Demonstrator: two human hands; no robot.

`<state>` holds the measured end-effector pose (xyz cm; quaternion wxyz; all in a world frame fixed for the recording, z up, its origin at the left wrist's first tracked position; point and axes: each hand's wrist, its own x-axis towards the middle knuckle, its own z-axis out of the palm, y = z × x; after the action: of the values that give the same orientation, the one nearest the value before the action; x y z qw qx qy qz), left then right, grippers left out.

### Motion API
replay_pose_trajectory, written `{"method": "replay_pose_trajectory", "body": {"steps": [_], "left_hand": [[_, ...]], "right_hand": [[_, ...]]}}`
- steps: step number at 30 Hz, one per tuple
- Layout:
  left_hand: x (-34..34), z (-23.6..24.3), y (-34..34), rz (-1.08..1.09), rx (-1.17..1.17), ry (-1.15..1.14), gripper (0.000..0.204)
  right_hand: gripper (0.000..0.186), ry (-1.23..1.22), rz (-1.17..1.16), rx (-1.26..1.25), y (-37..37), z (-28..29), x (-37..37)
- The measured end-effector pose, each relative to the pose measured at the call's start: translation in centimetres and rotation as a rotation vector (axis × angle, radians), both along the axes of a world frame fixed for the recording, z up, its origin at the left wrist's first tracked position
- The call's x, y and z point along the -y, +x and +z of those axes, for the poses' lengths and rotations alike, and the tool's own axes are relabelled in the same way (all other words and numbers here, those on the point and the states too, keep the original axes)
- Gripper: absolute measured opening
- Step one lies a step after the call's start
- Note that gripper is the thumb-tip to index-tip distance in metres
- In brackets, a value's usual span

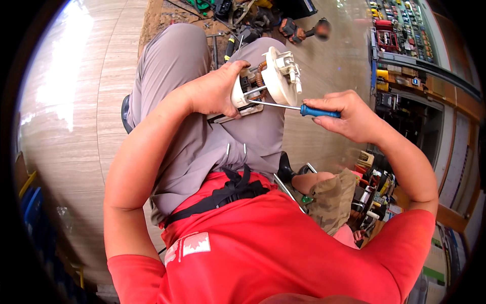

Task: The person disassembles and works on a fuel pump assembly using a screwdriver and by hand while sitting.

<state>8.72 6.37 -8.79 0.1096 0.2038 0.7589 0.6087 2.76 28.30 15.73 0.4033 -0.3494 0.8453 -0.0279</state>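
Over my thighs, my left hand (221,90) is wrapped round the white plastic body of a fuel pump module (280,76). Its round white flange with moulded pipe stubs faces right, joined to the body by metal rods and a ribbed brown hose (260,75). My right hand (349,114) grips the blue handle of a screwdriver (320,111). The screwdriver's thin shaft points left, and its tip meets the module's body close to my left fingers. Exactly what the tip touches is too small to tell. The fingers of my left hand partly cover the body.
Beyond my knees stands a worn wooden bench (163,15) strewn with tools, a hammer and dark parts. An orange-and-black cordless drill (292,30) lies at its right. Shelves of small goods (402,30) line the right side. Another person's leg in camouflage shorts (331,200) is close at my right.
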Motion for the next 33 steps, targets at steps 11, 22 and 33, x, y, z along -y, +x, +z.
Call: {"method": "replay_pose_trajectory", "body": {"steps": [11,22,33], "left_hand": [[0.1,-0.4,-0.2,-0.033,0.011,0.040,0.110],[0.2,-0.1,-0.2,-0.034,0.046,0.066,0.108],[-0.1,-0.5,0.1,0.001,0.012,0.023,0.110]], "right_hand": [[0.041,-0.099,-0.090,0.124,-1.7,-3.2,-3.2],[0.045,-0.088,-0.166,0.201,-2.0,-4.3,-3.7],[0.041,-0.054,0.257,-0.180,0.6,-1.8,-1.0]]}}
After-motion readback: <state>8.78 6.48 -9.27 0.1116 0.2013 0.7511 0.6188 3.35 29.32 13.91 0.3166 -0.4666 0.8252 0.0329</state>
